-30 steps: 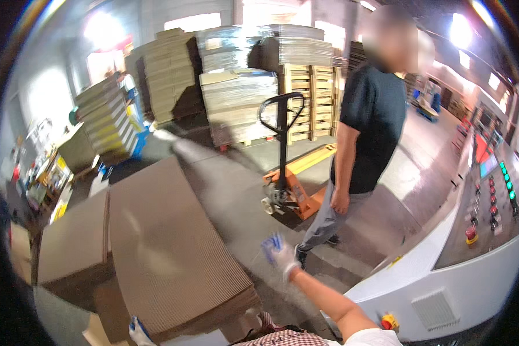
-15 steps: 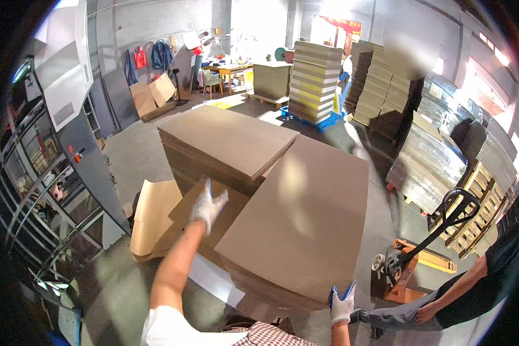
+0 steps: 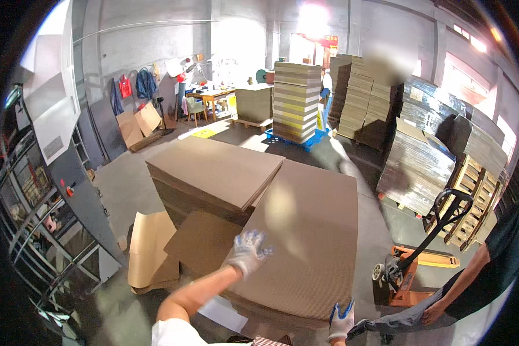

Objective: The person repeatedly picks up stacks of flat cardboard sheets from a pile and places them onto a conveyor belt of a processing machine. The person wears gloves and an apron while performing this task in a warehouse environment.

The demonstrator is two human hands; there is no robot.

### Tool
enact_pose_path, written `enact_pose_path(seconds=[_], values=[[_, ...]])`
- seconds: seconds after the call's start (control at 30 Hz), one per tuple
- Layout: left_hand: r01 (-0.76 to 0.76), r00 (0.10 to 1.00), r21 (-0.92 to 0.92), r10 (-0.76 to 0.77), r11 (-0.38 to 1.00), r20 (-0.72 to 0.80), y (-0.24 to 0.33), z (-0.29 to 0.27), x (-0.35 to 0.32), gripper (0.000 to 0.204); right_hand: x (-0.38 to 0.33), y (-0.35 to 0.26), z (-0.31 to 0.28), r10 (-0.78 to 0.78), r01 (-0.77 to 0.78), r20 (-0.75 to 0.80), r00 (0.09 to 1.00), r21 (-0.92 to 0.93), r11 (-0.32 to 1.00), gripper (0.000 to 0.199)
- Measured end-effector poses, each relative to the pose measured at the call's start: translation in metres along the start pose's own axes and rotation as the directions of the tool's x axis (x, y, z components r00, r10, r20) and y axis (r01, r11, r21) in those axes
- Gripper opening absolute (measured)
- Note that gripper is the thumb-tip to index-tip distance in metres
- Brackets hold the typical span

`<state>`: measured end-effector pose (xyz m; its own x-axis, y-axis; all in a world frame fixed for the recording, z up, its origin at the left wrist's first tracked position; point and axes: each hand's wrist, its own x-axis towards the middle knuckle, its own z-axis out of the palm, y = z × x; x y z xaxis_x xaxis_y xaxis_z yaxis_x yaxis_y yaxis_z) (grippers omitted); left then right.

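A tall stack of brown corrugated cardboard sheets point(image 3: 311, 236) stands right in front of me. My left hand point(image 3: 249, 254), in a white and blue work glove, is over the left part of its top sheet with the fingers spread and nothing held. Whether it touches the sheet I cannot tell. At the stack's near right corner is my right hand point(image 3: 341, 320), gloved the same way, thumb and fingers apart against the edge. A second cardboard stack point(image 3: 213, 167) adjoins at the far left, and a lower cardboard piece point(image 3: 202, 239) lies beside both.
A curled sheet of brown paper point(image 3: 150, 248) sits to the left, near a grey machine cabinet point(image 3: 89, 213). On the right are an orange pallet jack point(image 3: 406, 277) and a person in dark clothes point(image 3: 473, 282). Wrapped stacks point(image 3: 415, 167) and wooden pallets point(image 3: 473, 202) stand behind.
My left hand has moved right, from above the lower cardboard piece to over the near stack's top. The right hand stays at the corner. The view has tilted upward.
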<state>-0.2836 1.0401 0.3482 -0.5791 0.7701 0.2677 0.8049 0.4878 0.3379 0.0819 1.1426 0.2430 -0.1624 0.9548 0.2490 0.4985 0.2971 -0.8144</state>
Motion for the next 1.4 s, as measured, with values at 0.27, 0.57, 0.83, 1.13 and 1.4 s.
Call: enact_pose_path(seconds=[0.27, 0.57, 0.83, 1.13, 1.4], values=[[-0.138, 0.986, 0.211, 0.115, 0.968, 0.119, 0.014, 0.063, -0.031, 0.076, -0.005, -0.019, -0.012, 0.118, -0.12, -0.03, 0.993, -0.057, 0.991, 0.065], [-0.033, 0.983, 0.157, 0.003, 0.987, 0.185, 0.04, 0.054, -0.027, 0.068, 0.001, -0.01, -0.011, -0.061, 0.045, -0.118, 0.991, -0.139, 0.989, 0.062], [-0.006, 0.987, 0.152, -0.018, 0.988, 0.157, 0.028, 0.046, -0.028, 0.067, -0.002, -0.017, -0.002, -0.078, 0.065, -0.128, 0.989, -0.106, 0.992, 0.063], [-0.041, 0.999, 0.074, 0.039, 0.996, 0.032, 0.025, 0.055, -0.028, 0.066, 0.004, -0.003, 0.002, -0.044, 0.033, -0.119, 0.992, -0.091, 0.995, 0.062], [0.265, 0.962, 0.084, -0.258, 0.961, -0.089, -0.017, 0.041, -0.044, 0.066, 0.002, -0.004, -0.002, -0.049, 0.036, -0.111, 0.993, -0.122, 0.992, 0.061]])
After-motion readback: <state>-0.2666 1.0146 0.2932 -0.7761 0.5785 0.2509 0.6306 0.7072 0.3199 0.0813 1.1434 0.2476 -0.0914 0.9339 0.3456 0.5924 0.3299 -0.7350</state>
